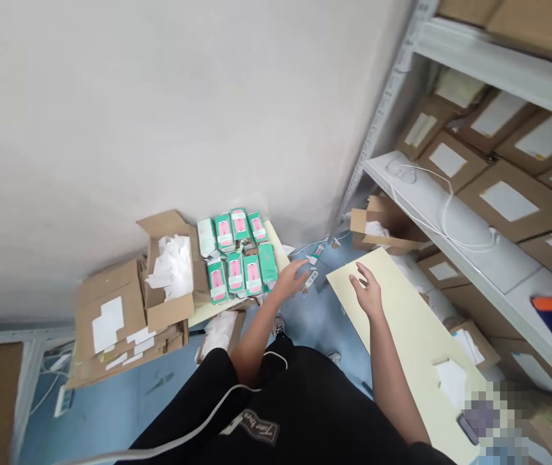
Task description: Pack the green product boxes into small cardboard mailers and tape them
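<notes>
My left hand (291, 280) is held out in front of me, empty, its fingers apart. It hangs just right of several green-and-pink boxes (235, 271) that stand in two rows on a narrow cream tabletop (276, 240). My right hand (367, 292) is empty too, with thumb and fingers spread, above the near-left part of a cream table (402, 323). Between the hands, down on the blue floor, lie a green-and-pink packet (318, 250) and a white power strip (311, 279).
An open carton (169, 310) with crumpled white paper stands left of the green boxes, beside flattened cardboard (86, 297). A grey shelf (431, 200) with brown cartons runs along the right. A phone (470, 426) lies on the cream table. A white cable (198, 429) crosses my body.
</notes>
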